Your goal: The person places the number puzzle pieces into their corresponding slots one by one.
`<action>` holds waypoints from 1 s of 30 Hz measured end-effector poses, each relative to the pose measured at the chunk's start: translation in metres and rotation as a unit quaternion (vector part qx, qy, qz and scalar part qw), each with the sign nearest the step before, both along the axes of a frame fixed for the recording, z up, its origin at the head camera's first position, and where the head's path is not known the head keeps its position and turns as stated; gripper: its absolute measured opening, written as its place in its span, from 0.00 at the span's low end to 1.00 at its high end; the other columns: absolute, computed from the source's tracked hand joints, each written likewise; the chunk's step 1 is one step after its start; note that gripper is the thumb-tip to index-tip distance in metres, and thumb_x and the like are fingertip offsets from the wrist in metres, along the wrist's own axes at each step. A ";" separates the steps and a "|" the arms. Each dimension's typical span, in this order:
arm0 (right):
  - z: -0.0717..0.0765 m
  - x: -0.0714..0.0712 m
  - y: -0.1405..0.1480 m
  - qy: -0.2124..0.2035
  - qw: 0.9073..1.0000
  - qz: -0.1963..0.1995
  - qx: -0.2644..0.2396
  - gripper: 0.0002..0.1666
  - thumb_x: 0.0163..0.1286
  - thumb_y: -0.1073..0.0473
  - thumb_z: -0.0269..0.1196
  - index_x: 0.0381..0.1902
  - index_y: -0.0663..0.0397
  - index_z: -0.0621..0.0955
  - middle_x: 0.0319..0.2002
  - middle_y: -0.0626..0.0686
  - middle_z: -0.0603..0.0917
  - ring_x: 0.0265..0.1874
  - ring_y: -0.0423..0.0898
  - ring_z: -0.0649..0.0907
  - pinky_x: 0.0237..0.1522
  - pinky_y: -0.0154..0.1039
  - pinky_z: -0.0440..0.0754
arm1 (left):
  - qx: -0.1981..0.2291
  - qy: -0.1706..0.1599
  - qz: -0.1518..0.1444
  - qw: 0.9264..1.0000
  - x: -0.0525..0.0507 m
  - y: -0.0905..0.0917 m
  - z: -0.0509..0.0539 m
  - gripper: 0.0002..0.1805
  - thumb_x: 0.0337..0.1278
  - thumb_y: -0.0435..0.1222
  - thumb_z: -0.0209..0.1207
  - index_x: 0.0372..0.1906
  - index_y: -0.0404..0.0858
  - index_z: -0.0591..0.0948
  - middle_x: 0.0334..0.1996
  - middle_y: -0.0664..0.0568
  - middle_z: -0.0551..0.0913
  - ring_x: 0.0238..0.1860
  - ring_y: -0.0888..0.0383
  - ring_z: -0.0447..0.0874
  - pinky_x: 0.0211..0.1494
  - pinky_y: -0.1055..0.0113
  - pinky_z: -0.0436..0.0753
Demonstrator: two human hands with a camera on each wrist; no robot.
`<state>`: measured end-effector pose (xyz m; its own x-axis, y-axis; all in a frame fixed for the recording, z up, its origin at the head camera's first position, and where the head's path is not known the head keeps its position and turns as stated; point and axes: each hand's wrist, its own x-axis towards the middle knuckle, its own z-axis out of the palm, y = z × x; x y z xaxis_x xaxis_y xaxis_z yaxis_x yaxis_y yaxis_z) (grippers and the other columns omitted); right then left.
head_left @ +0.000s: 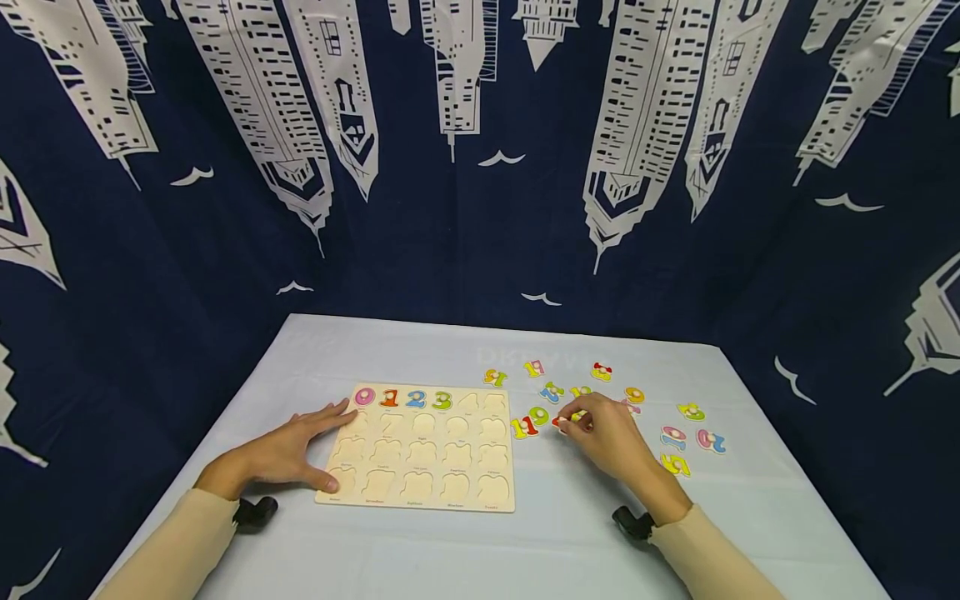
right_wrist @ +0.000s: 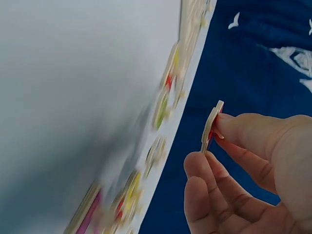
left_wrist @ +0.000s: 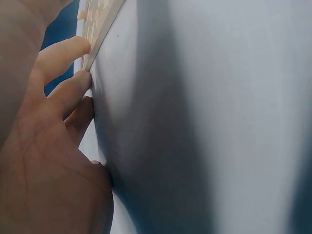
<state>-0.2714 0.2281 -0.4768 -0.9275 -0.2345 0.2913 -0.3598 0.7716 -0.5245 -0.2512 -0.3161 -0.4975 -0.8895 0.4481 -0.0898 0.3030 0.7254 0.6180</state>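
A wooden number puzzle board (head_left: 420, 467) lies on the table, with 0, 1, 2 and 3 seated along its top row and bare recesses elsewhere. My left hand (head_left: 288, 446) rests at the board's left edge, fingers spread, fingertips and thumb touching it. In the left wrist view, that hand (left_wrist: 53, 126) reaches the board's edge (left_wrist: 105, 31). To the right of the board, my right hand (head_left: 611, 437) pinches a red number puzzle piece (head_left: 557, 423) between thumb and fingers. The right wrist view shows this thin piece (right_wrist: 211, 127) edge-on, so its numeral is hidden.
Loose number pieces are scattered right of the board, among them a red-and-yellow 11 (head_left: 524, 427), a green 9 (head_left: 538, 415) and a yellow piece (head_left: 675, 464). A white cloth (head_left: 585, 542) covers the table. Behind it hangs a navy curtain (head_left: 450, 242) with white buildings.
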 end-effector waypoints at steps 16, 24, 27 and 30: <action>-0.009 -0.037 -0.091 -0.005 0.996 0.088 -0.027 0.03 0.75 0.64 0.80 0.41 0.50 0.96 0.44 0.54 0.94 0.39 0.42 0.93 0.41 0.34 0.89 | 0.003 0.000 -0.003 1.000 0.001 -0.003 -0.002 0.68 0.46 0.49 0.92 0.91 0.38 0.69 0.94 0.28 0.56 0.93 0.18 0.51 0.89 0.10 0.43; -0.011 -0.057 -0.118 -0.009 0.994 0.108 -0.027 0.03 0.76 0.66 0.78 0.43 0.54 0.97 0.44 0.53 0.96 0.40 0.42 0.90 0.46 0.39 0.92 | -0.002 0.002 -0.003 1.000 0.000 -0.001 -0.002 0.67 0.46 0.51 0.92 0.91 0.40 0.70 0.95 0.29 0.56 0.93 0.19 0.51 0.89 0.10 0.43; -0.014 -0.062 -0.126 -0.013 0.994 0.111 -0.021 0.03 0.77 0.66 0.77 0.43 0.55 0.96 0.43 0.52 0.96 0.39 0.41 0.88 0.46 0.39 0.91 | -0.003 0.004 -0.004 1.000 0.000 0.000 -0.002 0.67 0.46 0.51 0.92 0.91 0.39 0.70 0.95 0.29 0.56 0.93 0.19 0.51 0.88 0.09 0.43; -0.016 -0.067 -0.133 -0.019 0.994 0.109 -0.012 0.03 0.78 0.66 0.77 0.42 0.54 0.96 0.42 0.51 0.95 0.39 0.41 0.87 0.45 0.37 0.89 | -0.002 0.003 -0.002 1.000 0.000 0.000 -0.002 0.67 0.46 0.51 0.92 0.91 0.39 0.70 0.95 0.29 0.56 0.94 0.19 0.51 0.88 0.09 0.43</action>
<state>-0.3380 0.0955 -0.4928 -0.8660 -0.4240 0.2651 -0.4965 0.6654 -0.5574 -0.2515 -0.3159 -0.4992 -0.8882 0.4512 -0.0868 0.3091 0.7265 0.6138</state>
